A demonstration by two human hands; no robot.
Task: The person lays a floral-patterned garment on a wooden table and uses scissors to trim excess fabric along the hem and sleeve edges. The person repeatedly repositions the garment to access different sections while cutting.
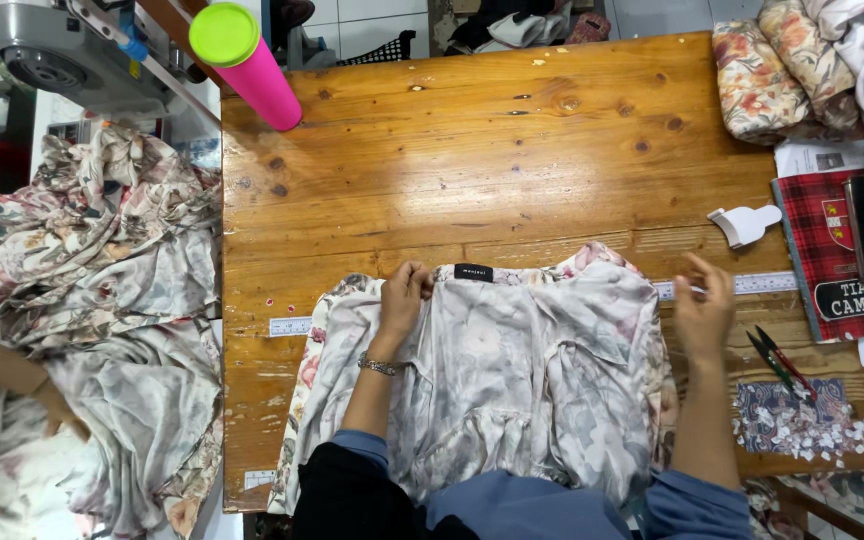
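A pale floral garment (512,370) lies spread on the wooden table (472,150), inside out, with a small black label (473,272) at its collar. My left hand (404,295), with a bracelet on the wrist, pinches the fabric beside the collar. My right hand (704,305) hovers at the garment's right shoulder with fingers spread, holding nothing, just over a ruler strip (752,284) fixed to the table.
A pink tumbler with green lid (247,62) stands at the back left. A white plastic piece (742,223), red plaid notebook (822,250), pens (777,358) and fabric scraps (797,425) lie right. Floral cloth piles (92,300) fill the left, where another person's arm (2,370) reaches.
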